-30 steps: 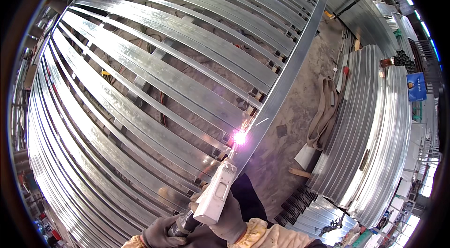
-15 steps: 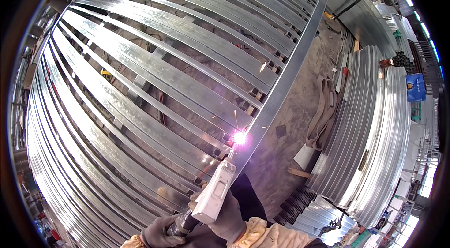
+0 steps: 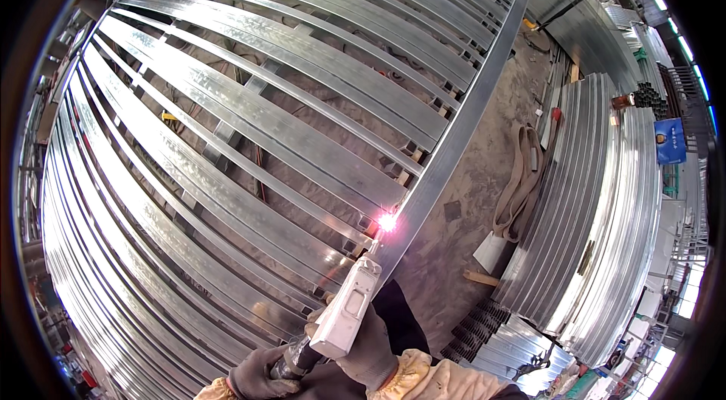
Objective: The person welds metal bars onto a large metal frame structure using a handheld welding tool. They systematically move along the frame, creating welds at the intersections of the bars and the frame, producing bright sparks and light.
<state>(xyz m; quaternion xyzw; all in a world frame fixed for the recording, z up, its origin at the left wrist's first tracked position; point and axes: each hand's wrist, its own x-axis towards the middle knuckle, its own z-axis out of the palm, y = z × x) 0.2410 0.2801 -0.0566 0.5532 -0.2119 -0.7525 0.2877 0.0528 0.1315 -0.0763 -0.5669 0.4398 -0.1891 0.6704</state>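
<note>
A white, box-shaped welding gun (image 3: 349, 309) points up and away from me. Its thin nozzle (image 3: 373, 247) ends at a bright pink-white glow (image 3: 386, 222), where the end of a flat metal tube (image 3: 333, 162) meets the long edge bar (image 3: 454, 135) of a large metal frame. My right hand (image 3: 367, 355), in a grey glove, is closed round the gun from below and behind; the gun body hides part of its fingers. Lower left, my gloved left hand (image 3: 261, 375) wraps round the thick black cable (image 3: 296, 361) at the gun's rear.
Parallel metal tubes fill the left and top of the view, with crossbars (image 3: 261, 81) beneath. Right of the frame, a beige strap (image 3: 518, 181) lies looped on the concrete floor (image 3: 454, 249). Stacks of long metal profiles (image 3: 563, 196) stand further right, near a blue sign (image 3: 670, 141).
The weld glow has become smaller and the flying sparks around it are gone. Both hands and the welding gun stay almost in place.
</note>
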